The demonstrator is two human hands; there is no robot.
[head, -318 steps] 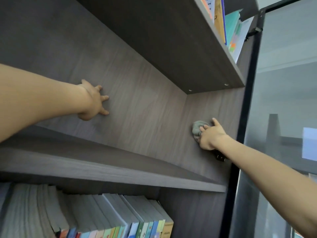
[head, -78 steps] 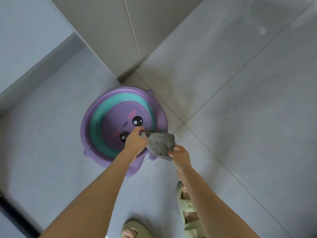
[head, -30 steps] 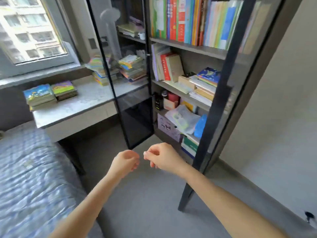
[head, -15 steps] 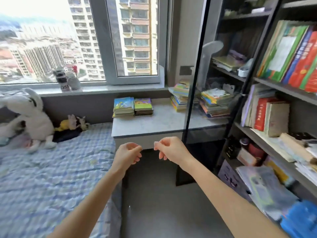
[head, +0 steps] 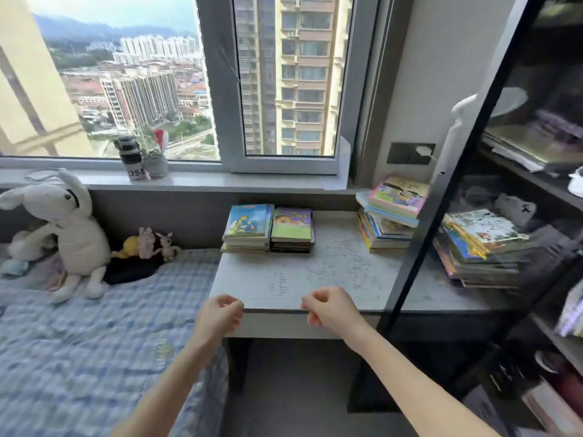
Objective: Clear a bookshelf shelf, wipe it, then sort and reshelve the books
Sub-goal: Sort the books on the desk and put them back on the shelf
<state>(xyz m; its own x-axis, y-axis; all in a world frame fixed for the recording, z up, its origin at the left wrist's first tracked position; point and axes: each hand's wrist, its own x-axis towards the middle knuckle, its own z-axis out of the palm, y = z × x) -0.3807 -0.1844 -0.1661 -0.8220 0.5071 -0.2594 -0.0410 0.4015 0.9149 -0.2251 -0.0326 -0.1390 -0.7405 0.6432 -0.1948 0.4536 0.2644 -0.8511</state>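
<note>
Several stacks of picture books lie on the pale desk (head: pixel 315 279) under the window: a blue-covered stack (head: pixel 247 225), a green-covered stack (head: pixel 291 228) beside it, and a taller tilted stack (head: pixel 391 212) at the right. Another stack (head: pixel 479 247) shows through the dark glass door. My left hand (head: pixel 220 313) and my right hand (head: pixel 329 307) hover side by side at the desk's front edge. Both have loosely curled fingers and hold nothing. The bookshelf (head: pixel 552 184) stands at the right, with papers and books on its shelves.
The open glass door's black frame (head: pixel 441 200) slants across the right side of the desk. A bed with a blue checked cover (head: pixel 79 342) lies to the left, with a white rabbit plush (head: pixel 69 231) on it. A bottle (head: pixel 132 159) stands on the windowsill.
I wiped the empty shelf, then held the grey cloth over a purple basin. The cloth is gone from my hands now. My view has turned left from the bookshelf to the desk.
</note>
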